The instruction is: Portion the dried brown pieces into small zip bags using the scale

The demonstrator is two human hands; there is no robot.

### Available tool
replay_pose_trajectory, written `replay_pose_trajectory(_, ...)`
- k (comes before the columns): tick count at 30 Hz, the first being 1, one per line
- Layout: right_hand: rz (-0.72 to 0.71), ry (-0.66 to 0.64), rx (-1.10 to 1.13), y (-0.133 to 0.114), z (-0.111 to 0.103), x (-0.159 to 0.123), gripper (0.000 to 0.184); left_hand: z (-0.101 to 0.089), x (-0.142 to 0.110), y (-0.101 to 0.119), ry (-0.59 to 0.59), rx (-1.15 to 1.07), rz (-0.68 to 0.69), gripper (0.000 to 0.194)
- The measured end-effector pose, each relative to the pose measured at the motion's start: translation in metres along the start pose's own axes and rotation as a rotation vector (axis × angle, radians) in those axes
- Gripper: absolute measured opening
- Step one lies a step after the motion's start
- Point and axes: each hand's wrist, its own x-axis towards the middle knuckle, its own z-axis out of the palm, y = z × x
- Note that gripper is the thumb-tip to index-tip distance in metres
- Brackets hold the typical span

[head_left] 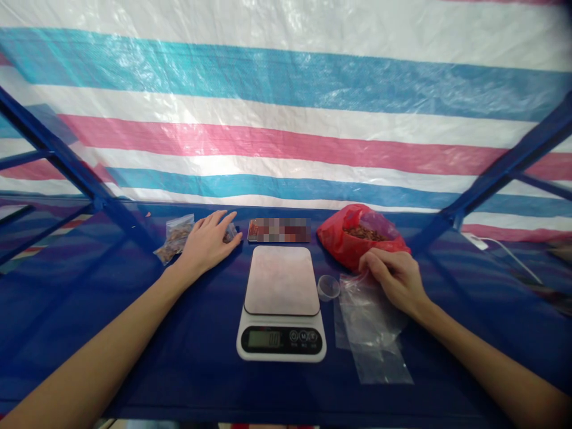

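Observation:
My left hand (209,238) lies with its fingers stretched out over small filled zip bags at the back left. One zip bag with brown contents (179,233) shows beside it; another is partly hidden under the fingers. My right hand (395,274) is closed in a pinch at the top edge of a clear zip bag (378,354), which overlaps other flat clear bags. Just behind that hand, a red plastic bag (337,238) stands with its mouth open, showing small reddish-brown pieces (364,233). Between my hands sits a white kitchen scale (282,280), its display reading about 0.0.
A small clear cup (329,288) stands right of the scale. Behind the scale lies a flat dark-red packet (279,230), partly blurred out. Blue metal posts (487,164) flank the blue tabletop (192,363), a striped tarp (286,137) hangs behind, and a white cable (513,256) runs at right.

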Motion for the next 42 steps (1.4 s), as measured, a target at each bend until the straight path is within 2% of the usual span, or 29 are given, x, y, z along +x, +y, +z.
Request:
replay_pose_trajectory(5,-0.003,0.025,0.012,0.001,0.0,0.004,0.049,0.003,0.001,-0.002,-0.083,0.0,-0.028,0.074)
replay_pose_trajectory(11,0.008,0.048,0.004,0.004,0.0,0.004,0.049,0.006,0.002,-0.004,-0.094,0.011,-0.048,0.073)
replay_pose_trajectory(29,0.002,-0.068,0.005,0.008,0.001,0.006,0.052,0.009,0.004,-0.002,-0.083,0.052,-0.026,0.073)
replay_pose_trajectory(37,-0.006,-0.099,0.017,0.011,0.001,0.005,0.05,0.002,0.006,0.001,-0.146,0.057,-0.07,0.077)
replay_pose_trajectory(42,-0.002,-0.121,0.028,0.009,0.001,0.006,0.048,0.004,0.006,0.001,-0.146,0.017,-0.095,0.078)
